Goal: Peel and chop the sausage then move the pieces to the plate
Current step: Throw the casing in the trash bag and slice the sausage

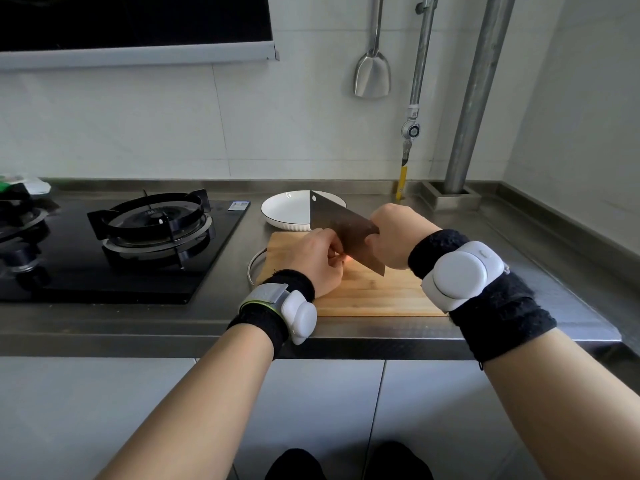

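Sausage point(347, 258) shows only as a small pinkish bit on the wooden cutting board point(367, 292), wedged between the left hand point(317, 263) and the cleaver point(341, 230). The left hand's fingers curl down around it, hiding most of it. The right hand point(398, 239) grips the cleaver's handle with fingers clamped, the blade tilted, its lower edge at the sausage. Just behind the board sits a white plate point(287, 209) on the steel tabletop point(519, 258), beside a black gas stove point(138, 244).
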Tool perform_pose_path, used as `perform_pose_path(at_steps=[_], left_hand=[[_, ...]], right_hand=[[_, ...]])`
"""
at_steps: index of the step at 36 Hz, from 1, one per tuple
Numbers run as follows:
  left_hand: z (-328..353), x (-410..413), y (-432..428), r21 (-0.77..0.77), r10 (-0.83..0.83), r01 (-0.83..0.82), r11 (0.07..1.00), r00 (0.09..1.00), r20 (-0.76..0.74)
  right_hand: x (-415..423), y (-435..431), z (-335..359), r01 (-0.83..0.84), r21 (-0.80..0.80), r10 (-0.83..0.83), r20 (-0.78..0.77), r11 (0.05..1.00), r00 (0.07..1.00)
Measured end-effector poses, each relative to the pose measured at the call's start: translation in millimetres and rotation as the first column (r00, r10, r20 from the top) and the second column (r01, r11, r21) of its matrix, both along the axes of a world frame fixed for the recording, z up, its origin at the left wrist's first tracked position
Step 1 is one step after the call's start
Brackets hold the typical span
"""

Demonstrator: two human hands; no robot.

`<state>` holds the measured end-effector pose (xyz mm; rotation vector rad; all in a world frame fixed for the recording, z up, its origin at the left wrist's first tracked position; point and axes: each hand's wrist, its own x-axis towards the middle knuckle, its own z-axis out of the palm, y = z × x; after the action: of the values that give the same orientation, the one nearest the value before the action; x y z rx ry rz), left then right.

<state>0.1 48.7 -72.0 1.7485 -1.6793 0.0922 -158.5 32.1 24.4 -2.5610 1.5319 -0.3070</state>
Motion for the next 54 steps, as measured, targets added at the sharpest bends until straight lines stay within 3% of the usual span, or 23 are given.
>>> perform_pose_path(at_steps=[24,31,54], left_hand=[[2,-2,0,0.01,0.014,-0.013,1.0,1.0,-0.026],[4,-4,3,0.037,0.063,-0.06,0.998,0.996,-0.07],[-1,-1,-2,-0.013,-0.019,0.019,1.0,0.999,-0.032]], right_hand=[[9,-3,-4,0.022,0.076,-0.015,-0.093,0.997,0.996],[4,-4,-6,0.012,0.083,-0.007,-0.065,0.996,0.998],[-5,-9,-4,-0.005,-0.011,0.005,-0.01,1.0,1.0]])
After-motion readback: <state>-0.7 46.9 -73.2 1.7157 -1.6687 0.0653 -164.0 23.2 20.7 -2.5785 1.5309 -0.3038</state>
